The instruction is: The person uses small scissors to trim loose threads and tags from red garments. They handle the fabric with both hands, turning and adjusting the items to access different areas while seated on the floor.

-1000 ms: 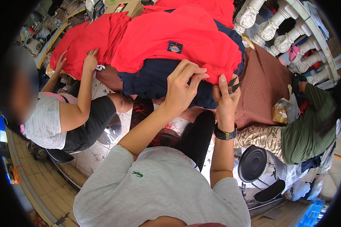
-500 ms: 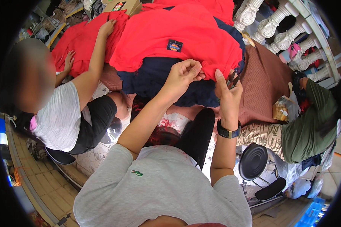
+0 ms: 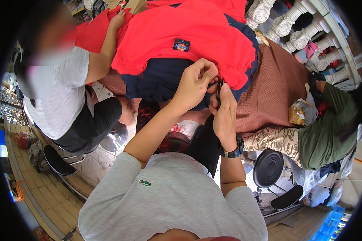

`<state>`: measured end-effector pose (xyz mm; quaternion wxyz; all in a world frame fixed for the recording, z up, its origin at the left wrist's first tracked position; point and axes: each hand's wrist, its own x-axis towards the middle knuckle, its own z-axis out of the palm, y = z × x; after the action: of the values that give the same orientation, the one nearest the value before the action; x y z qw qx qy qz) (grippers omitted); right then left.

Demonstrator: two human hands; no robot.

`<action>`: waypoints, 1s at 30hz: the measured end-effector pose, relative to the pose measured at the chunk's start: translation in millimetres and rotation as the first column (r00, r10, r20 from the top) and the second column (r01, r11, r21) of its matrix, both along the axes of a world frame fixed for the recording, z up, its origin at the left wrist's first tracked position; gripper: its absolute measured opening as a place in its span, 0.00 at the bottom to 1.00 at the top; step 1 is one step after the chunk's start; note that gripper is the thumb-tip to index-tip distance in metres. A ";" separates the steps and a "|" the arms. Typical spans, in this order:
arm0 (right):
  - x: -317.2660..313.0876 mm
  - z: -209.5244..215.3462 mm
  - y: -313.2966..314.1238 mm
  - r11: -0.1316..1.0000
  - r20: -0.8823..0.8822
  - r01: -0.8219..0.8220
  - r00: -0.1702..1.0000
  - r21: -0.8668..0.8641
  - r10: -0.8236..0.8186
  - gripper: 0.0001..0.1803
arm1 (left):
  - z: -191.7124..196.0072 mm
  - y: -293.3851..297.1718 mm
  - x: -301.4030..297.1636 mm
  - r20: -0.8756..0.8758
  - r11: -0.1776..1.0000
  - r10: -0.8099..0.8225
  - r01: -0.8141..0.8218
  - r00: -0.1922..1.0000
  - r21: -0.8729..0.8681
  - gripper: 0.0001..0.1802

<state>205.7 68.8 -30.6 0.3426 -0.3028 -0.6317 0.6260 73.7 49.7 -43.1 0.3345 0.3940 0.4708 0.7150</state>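
Note:
A red T-shirt with a dark label near its neck lies spread over a stack of navy fabric. At its near right edge, my left hand is closed in a pinch; what lies between the fingertips is too small to make out. Small thread snips are gripped in my right hand, their blades pointing up beside the left fingertips and the red cloth. The lower part of the snips is hidden by the fingers.
A co-worker leans in at the left, one hand on more red cloth. Another person in green sits at the right. Brown textured cloth drapes beside the stack. A black stool and white balusters stand at the right.
My right hand has moved left and down, turning the snips upright beside my left fingers. The red sleeve edge is no longer bunched between my hands. The left co-worker has leaned farther forward.

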 end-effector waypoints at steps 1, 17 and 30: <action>-1.5 -0.1 1.2 1.000 0.006 0.009 1.000 0.007 -0.009 0.25 | -0.9 -0.1 1.2 0.010 1.000 0.000 0.001 1.000 -0.007 0.09; -7.6 -5.2 21.1 0.989 -0.182 0.035 0.981 -0.143 -0.061 0.22 | 4.1 -2.1 8.8 -0.182 0.995 0.098 -0.092 0.978 0.042 0.06; -9.0 -6.5 26.2 0.973 -0.172 -0.002 0.984 -0.232 -0.039 0.22 | -4.5 -0.7 5.4 -0.212 0.993 0.107 -0.092 0.971 0.080 0.07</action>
<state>196.6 94.9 -37.1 0.3652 -0.2901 -0.5190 0.7163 79.1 49.0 -47.6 0.2312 0.4565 0.4981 0.7000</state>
